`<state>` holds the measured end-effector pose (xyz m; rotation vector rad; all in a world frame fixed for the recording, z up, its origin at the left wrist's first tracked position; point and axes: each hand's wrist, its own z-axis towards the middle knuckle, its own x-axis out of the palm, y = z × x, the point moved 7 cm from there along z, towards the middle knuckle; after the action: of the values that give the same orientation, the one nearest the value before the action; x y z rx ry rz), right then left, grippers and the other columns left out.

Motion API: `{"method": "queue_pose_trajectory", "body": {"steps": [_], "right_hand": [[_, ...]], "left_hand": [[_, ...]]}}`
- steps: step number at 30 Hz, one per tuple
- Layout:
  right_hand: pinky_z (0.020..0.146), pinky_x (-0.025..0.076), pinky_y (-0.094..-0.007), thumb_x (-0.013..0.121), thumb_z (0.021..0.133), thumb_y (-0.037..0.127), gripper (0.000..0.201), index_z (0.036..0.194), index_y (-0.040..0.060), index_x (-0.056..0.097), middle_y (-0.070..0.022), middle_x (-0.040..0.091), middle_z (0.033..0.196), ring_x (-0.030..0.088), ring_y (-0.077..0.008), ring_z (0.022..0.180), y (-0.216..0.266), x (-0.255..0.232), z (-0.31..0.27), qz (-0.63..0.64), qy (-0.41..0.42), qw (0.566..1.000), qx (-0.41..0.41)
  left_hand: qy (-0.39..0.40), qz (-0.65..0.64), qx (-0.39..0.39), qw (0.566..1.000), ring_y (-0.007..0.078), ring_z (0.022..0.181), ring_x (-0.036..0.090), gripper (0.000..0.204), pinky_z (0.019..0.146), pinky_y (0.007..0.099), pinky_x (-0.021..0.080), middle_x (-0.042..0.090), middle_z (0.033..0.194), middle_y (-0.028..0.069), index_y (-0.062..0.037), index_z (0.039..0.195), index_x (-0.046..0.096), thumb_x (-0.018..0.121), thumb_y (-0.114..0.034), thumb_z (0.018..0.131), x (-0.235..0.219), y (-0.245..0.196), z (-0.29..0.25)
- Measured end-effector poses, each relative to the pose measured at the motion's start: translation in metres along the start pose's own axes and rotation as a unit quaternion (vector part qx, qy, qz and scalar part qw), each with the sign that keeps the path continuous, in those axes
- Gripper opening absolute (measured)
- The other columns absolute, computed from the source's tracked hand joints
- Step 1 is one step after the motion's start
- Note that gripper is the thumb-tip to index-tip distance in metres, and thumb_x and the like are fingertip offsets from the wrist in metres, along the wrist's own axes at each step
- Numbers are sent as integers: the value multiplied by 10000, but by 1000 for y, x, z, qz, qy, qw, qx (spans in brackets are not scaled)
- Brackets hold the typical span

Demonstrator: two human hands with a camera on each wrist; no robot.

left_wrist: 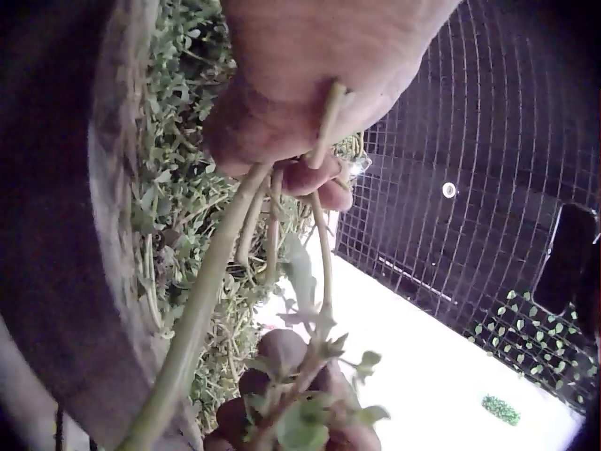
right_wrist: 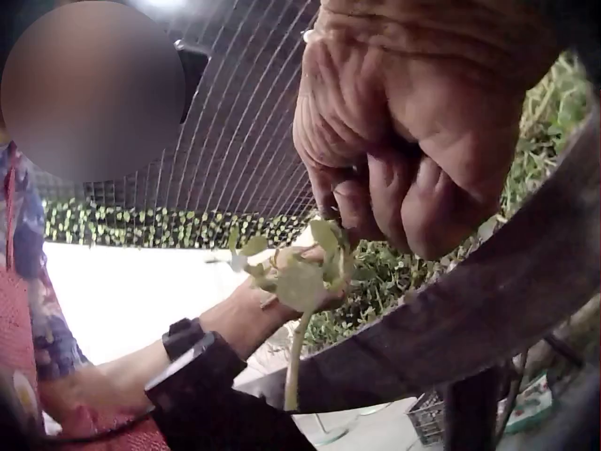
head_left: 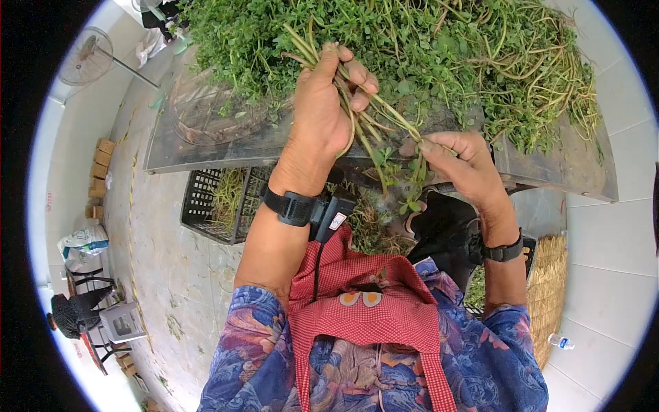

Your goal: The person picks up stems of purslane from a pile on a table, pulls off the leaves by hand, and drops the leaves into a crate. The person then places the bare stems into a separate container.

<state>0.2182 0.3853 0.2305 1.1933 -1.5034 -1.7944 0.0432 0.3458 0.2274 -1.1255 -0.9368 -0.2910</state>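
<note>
We see the left hand (head_left: 322, 110) raised over the desk (head_left: 206, 147), its fingers (head_left: 357, 75) curled tight round a bunch of green stems (head_left: 364, 117) — the stalks slant down toward the right hand (head_left: 463, 161). That hand sits lower, fingers bent, pinching the stems' leafy end (head_left: 412, 182) — just before the heap of greens (head_left: 425, 48).

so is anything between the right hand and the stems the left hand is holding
Nothing visible. The left hand grips the bunch of stems, and the right hand already pinches their leafy lower ends, with no object between them.
</note>
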Motion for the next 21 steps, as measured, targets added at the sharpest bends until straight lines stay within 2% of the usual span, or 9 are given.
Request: {"method": "queue_pose_trajectory", "body": {"steps": [1,4,6,9,13,15,16,18,21], "right_hand": [[486,352,-240,577,857,199,214,893,15,681,11,513,581,424,-58,545,-2,-1,2,-1,0,1000,0],[483,382,-308,553,856,192,210,803,13,650,-100,516,553,491,-164,500,10,-8,5,-180,-35,978,-96],[517,407,-394,547,829,178,213,725,-5,580,-204,505,612,537,-332,551,21,-8,9,-313,-28,940,-129],[546,411,-445,548,806,178,220,710,-19,538,-213,517,633,528,-402,621,25,-7,9,-387,-46,902,-184],[550,422,-427,560,791,163,199,730,-25,541,-205,537,667,520,-396,639,26,-12,13,-475,-70,861,-168],[587,453,-359,569,816,162,178,809,-14,591,-149,607,730,586,-294,643,16,-27,17,-327,-96,933,-117],[587,453,-359,569,816,162,178,809,-14,591,-149,607,730,586,-294,643,12,-29,17,-327,-96,933,-116],[491,370,-323,561,877,175,221,974,-13,623,52,481,598,423,-151,498,-8,-34,19,-61,-81,994,-37],[531,398,-283,582,882,205,298,1061,-32,611,87,512,682,460,-66,595,-5,-23,13,46,-56,996,-44]], "left_hand": [[0,0,0,1000,198,592,544,250,404,246,351,510,621,56,-54,873,471,439,-289,953,1,0,0],[-21,45,36,998,214,555,564,253,404,249,355,522,602,64,-47,868,476,425,-278,958,5,-5,-4],[-38,59,43,997,206,530,553,249,404,252,360,512,589,60,-46,859,478,421,-267,960,7,-7,-6],[-32,78,49,995,182,517,534,250,389,250,342,494,576,53,-49,850,477,427,-268,958,12,-9,-10],[-5,89,39,995,133,520,418,230,394,227,301,399,603,16,-54,889,458,415,-266,966,17,-10,-13],[-12,74,35,997,127,516,402,228,390,223,294,386,607,10,-55,887,459,411,-264,967,14,-10,-10],[-20,59,32,998,122,512,385,227,387,218,287,373,611,5,-56,885,460,408,-261,968,12,-9,-9],[-19,47,22,998,119,538,389,228,386,211,296,382,633,5,-62,883,459,404,-265,969,7,-7,-7],[-30,-29,-3,999,144,509,436,234,381,235,289,412,599,25,-53,876,458,440,-274,953,-2,-1,-3]]}}
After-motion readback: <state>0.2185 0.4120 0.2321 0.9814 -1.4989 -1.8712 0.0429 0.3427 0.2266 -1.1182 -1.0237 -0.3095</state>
